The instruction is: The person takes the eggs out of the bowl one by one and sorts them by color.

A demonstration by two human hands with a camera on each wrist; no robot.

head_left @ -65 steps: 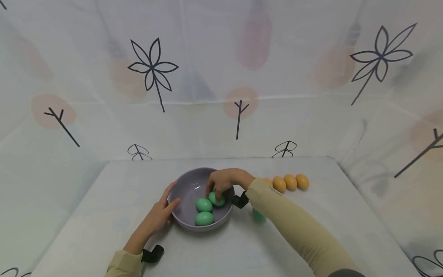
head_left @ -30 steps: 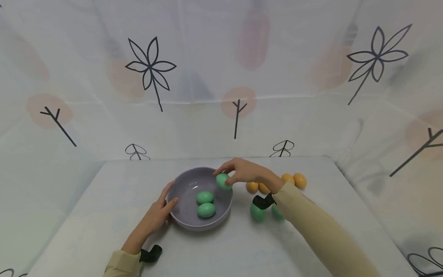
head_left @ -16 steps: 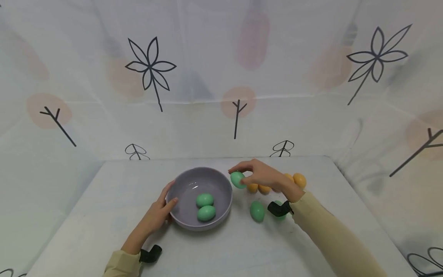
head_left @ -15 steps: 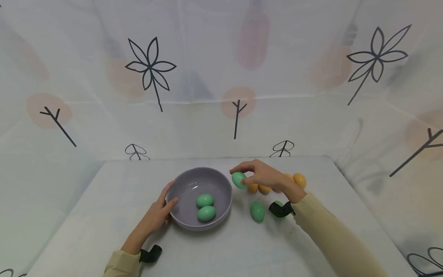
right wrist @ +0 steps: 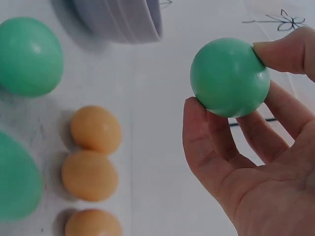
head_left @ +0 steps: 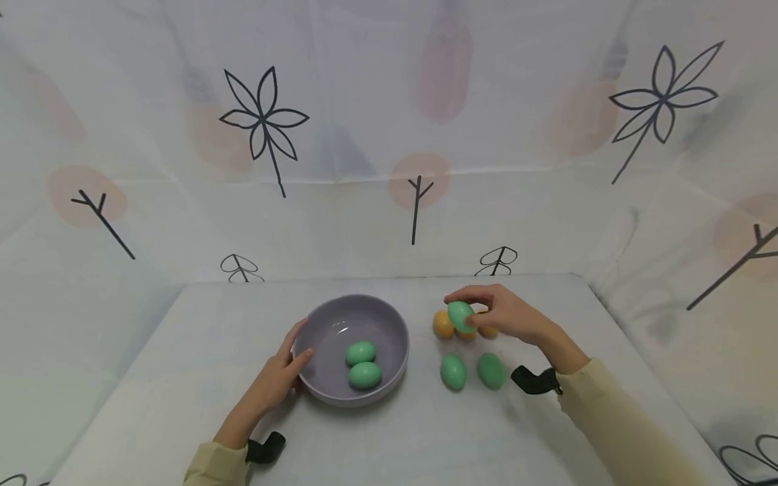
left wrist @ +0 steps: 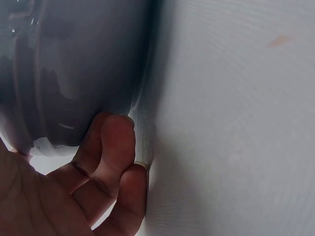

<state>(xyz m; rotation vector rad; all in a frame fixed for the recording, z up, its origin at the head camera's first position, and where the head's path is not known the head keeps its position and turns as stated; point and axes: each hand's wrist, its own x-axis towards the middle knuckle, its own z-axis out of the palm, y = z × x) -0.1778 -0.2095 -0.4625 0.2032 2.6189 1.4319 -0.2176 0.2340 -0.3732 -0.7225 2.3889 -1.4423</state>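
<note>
My left hand [head_left: 272, 378] grips the left side of a grey-purple bowl [head_left: 321, 337], thumb over the rim and the other fingers outside. In the left wrist view those fingertips [left wrist: 118, 135] touch the bowl's outer wall [left wrist: 83, 73] low down by the table. Two green eggs [head_left: 365, 375] lie inside, side by side. To the right of the bowl, my right hand [head_left: 513, 317] pinches another green egg [head_left: 460, 315] between thumb and fingers. The right wrist view shows this egg [right wrist: 230, 77] held apart from the things below.
Two more green eggs [head_left: 453, 372] lie on the white table [head_left: 413, 445] right of the bowl. Behind them is a row of orange eggs [head_left: 443, 324], partly hidden by the right hand. A patterned cloth [head_left: 365, 223] hangs behind the table.
My right hand has lifted one green egg out of the bowl and carried it right, past the rim, to above the orange eggs. My left hand has stayed on the bowl.
</note>
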